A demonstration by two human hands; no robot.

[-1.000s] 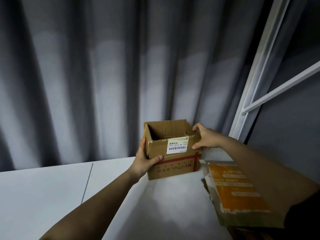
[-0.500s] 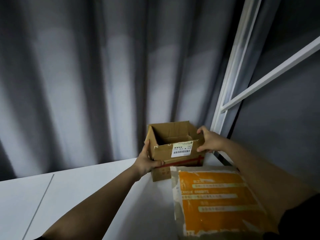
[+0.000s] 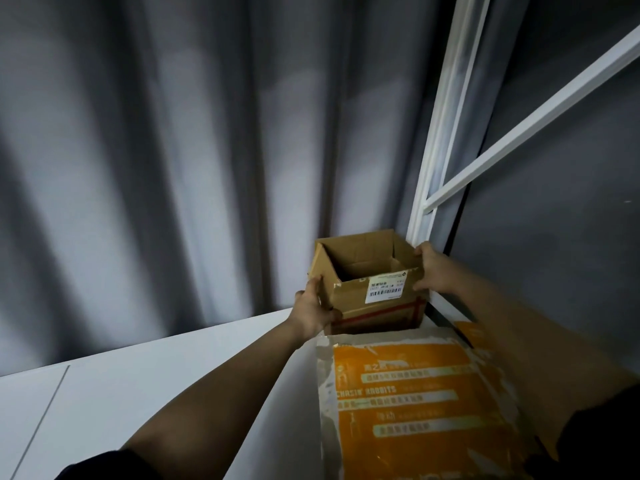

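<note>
Grey curtain hangs behind a white table. The left hand clasps the near left corner of the open cardboard box, and the right hand grips its right wall. The box is at the table's far right corner, just behind an orange packet (its base is hidden). It is best moved level, with even grips, clear of the white frame. There are one box, one packet and two hands.

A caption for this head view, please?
Left hand and right hand grip an open cardboard box behind an orange carton.
</note>
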